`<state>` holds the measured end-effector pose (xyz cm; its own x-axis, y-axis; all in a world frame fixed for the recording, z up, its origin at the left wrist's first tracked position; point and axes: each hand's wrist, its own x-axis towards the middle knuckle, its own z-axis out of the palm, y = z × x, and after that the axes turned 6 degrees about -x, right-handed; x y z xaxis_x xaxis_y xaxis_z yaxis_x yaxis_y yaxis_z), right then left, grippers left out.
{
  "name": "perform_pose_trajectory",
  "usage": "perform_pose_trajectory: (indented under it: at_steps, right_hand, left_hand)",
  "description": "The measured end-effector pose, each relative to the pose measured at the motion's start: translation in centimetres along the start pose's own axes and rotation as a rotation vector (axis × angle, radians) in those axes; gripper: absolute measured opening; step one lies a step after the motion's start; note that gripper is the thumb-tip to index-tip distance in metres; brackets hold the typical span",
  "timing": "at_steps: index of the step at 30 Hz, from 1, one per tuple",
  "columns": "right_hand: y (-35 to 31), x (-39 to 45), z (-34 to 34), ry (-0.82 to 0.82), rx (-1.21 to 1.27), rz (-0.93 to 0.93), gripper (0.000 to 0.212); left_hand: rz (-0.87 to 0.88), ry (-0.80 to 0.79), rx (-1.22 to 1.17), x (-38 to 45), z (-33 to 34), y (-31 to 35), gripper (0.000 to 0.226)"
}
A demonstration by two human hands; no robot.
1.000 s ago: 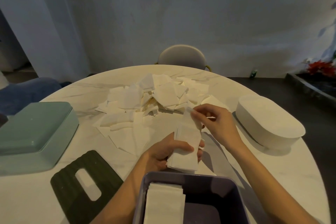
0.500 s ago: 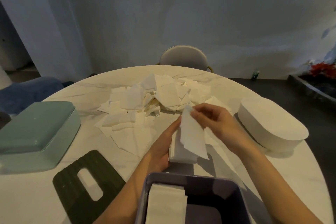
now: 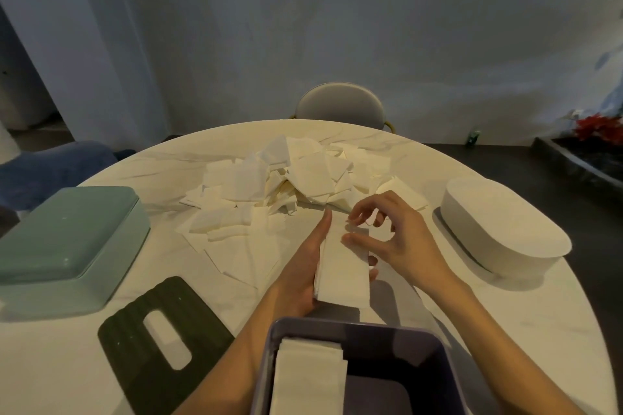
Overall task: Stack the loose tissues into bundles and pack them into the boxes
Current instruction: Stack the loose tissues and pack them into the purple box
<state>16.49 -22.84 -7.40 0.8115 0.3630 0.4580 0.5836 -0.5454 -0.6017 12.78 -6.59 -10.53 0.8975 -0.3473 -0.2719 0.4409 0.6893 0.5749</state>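
A heap of loose white tissues (image 3: 286,185) lies at the middle of the round table. My left hand (image 3: 303,273) cradles a small bundle of stacked tissues (image 3: 344,273) from the left side and below, its fingertips showing at the bundle's right edge. My right hand (image 3: 394,236) hovers over the bundle's far end with its fingers loosely curled and its thumb on the top tissue. A purple box (image 3: 421,350) at the near edge holds one tissue bundle (image 3: 306,377) on its left side.
A green box (image 3: 70,246) lies upside down at the left. A dark green lid with a slot (image 3: 135,340) lies flat in front of it. A white oval box (image 3: 499,229) lies at the right. A chair (image 3: 340,104) stands behind the table.
My right hand has laid the tissue it was pinching flat onto the bundle and let it go. The bundle in my left hand has turned more level.
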Motion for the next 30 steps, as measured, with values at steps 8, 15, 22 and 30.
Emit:
perform_pose_trajectory:
  at_steps: [8,15,22,30]
  right_hand:
    - [0.6,-0.1,-0.2,-0.193,-0.005,0.071,0.019]
    - [0.8,0.2,-0.6,-0.156,0.072,0.064,0.013]
    - [0.7,0.4,-1.7,-0.209,0.058,-0.002,0.011]
    - [1.4,0.0,-1.4,-0.359,0.081,0.045,0.049]
  left_hand:
    - [-0.055,-0.064,0.003,0.3,-0.3,-0.1,0.072]
    - [-0.127,-0.04,0.1,0.0,-0.8,0.1,0.075]
    - [-0.168,-0.232,0.249,-0.5,-1.1,0.2,0.08]
    - [0.079,-0.194,0.611,-0.8,-0.7,1.1,0.057]
